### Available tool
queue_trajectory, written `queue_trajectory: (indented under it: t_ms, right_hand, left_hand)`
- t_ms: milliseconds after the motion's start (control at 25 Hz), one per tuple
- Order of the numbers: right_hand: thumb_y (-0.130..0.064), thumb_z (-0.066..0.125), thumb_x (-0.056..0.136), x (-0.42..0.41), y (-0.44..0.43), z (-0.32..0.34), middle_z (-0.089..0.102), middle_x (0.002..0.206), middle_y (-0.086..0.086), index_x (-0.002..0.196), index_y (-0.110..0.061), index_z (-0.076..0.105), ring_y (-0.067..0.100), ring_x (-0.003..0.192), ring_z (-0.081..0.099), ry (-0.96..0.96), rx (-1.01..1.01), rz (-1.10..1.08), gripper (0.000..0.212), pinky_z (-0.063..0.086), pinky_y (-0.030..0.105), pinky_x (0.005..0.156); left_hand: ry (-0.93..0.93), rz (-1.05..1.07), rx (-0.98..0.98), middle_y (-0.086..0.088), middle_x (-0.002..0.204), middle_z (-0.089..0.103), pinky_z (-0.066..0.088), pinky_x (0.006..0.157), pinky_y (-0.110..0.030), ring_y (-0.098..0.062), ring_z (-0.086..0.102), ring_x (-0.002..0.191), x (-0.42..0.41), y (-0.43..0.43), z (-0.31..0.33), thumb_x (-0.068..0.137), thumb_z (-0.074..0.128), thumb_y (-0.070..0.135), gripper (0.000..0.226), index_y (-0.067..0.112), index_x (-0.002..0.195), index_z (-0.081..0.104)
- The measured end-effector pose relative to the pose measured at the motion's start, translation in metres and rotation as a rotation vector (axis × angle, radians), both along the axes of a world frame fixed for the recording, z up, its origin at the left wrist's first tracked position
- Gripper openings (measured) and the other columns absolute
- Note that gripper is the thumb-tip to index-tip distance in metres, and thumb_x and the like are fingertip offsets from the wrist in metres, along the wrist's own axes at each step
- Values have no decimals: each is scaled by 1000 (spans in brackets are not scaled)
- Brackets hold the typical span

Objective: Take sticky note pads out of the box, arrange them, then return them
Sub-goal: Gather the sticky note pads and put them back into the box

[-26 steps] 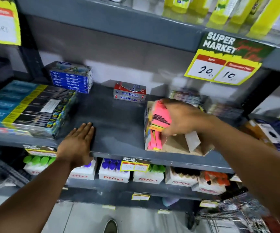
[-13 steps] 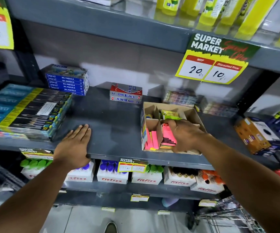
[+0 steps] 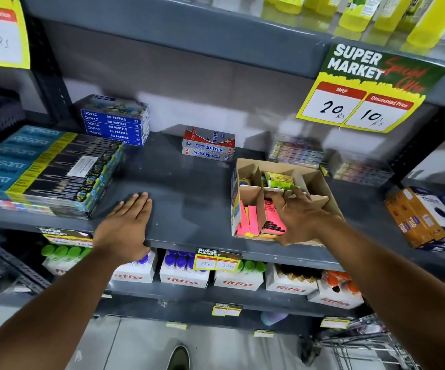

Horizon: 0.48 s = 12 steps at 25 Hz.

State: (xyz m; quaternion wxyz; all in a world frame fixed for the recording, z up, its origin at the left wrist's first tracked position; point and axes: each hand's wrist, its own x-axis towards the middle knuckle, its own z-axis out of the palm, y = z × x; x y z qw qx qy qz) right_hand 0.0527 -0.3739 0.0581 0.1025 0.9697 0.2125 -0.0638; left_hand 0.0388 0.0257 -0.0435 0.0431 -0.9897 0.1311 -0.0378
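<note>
A brown cardboard box (image 3: 320, 180) with dividers stands on the grey shelf (image 3: 189, 198). Pink sticky note pads (image 3: 273, 222) lie in its near compartments, more pink and yellow ones (image 3: 248, 220) stand at the left wall, and green pads (image 3: 278, 180) sit further back. My right hand (image 3: 300, 217) hovers over the near part of the box, fingers spread, its fingertips at the cardboard divider, holding nothing. Flat on the shelf near the front edge rests my left hand (image 3: 125, 225), palm down.
Pencil packs (image 3: 45, 166) lie at the left, oil pastel boxes (image 3: 115, 121) and eraser boxes (image 3: 208, 145) at the back, an orange carton (image 3: 416, 217) at the right. A price sign (image 3: 360, 108) hangs from the shelf above. Bottles fill the lower shelf.
My right hand set the pink pads down into the box's near compartment and let go; its fingers are now spread. The left hand stayed flat on the shelf.
</note>
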Motion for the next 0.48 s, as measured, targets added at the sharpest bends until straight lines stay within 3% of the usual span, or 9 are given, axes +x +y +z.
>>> queue_trajectory:
  t_ms: [200,280,360,480]
  right_hand:
    - [-77,70,52,-4,-4,-1,26,153,9,148,-17,13,25,141,17,-6,-86,28,126,-3,46,117]
    - [-76,73,49,-10,-4,4,25,153,8,149,-17,12,24,141,16,-74,-23,-13,131,1,43,117]
    - [-73,75,54,-24,-1,9,29,151,6,149,-19,18,20,138,20,-194,258,-116,124,7,35,114]
    - [-63,64,79,-64,14,-11,39,142,-20,142,-38,33,6,132,32,-374,962,-262,75,28,27,108]
  left_hand:
    - [6,6,-24,-7,160,2,9,118,-40,-23,2,145,-2,-2,5,67,65,54,111,11,149,4]
    - [9,2,-28,-7,160,1,8,118,-40,-22,1,145,-2,-3,6,68,64,54,111,12,149,2]
    - [16,6,-24,-7,160,-2,7,118,-40,-22,-1,145,-3,-4,7,68,63,56,112,12,149,-1]
    - [6,7,-9,-7,160,-3,6,118,-40,-22,-2,145,-3,-3,6,69,61,59,112,12,148,-2]
